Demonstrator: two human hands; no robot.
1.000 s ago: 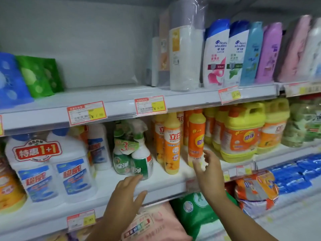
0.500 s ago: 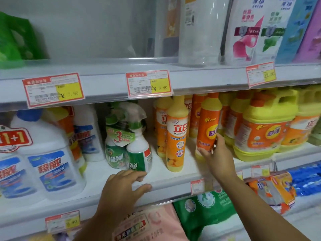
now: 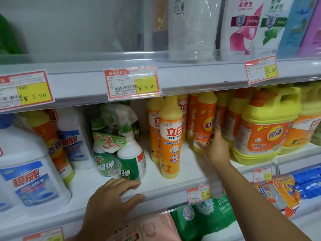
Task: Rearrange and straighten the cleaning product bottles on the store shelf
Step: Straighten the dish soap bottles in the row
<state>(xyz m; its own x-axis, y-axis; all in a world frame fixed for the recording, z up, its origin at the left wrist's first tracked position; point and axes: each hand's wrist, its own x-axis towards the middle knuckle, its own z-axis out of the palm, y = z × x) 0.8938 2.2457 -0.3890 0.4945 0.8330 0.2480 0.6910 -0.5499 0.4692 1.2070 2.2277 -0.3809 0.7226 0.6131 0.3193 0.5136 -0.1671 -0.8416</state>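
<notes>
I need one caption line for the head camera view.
Right hand grips an orange dish-soap bottle; left hand rests on shelf edge.

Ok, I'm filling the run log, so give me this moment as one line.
right hand: gripping orange dish soap bottle | left hand: resting on shelf edge | spray bottle pack: untouched

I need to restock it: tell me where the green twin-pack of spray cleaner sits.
The green twin-pack stands left of centre on the middle shelf, between the white jugs and the orange bottle, just behind the left hand.
</notes>
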